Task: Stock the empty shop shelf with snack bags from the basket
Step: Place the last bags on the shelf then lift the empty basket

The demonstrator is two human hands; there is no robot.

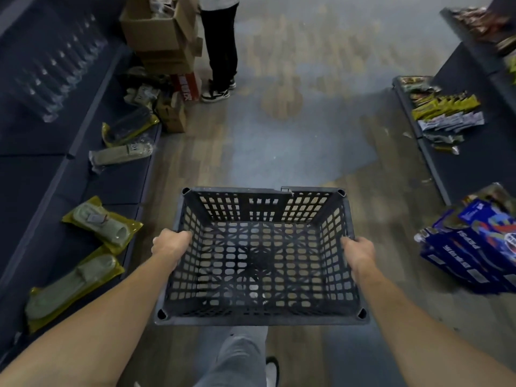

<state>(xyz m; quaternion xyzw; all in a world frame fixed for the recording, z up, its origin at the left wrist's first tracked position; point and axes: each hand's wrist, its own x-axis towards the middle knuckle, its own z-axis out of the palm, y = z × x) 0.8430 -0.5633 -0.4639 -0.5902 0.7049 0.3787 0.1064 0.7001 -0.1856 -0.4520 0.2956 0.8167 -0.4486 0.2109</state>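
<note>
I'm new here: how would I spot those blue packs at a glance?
Follow the dark shelf along the right side of the aisle to its near end, beside the empty black basket. There lies a tilted stack of blue packs. Unlike the small yellow and white snack bags farther along, they are large and deep blue with white lettering.

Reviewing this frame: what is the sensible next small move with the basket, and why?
Probably walk the basket over to the cardboard boxes for a refill: the left hand and right hand grip its side rims, and it is empty.
</note>
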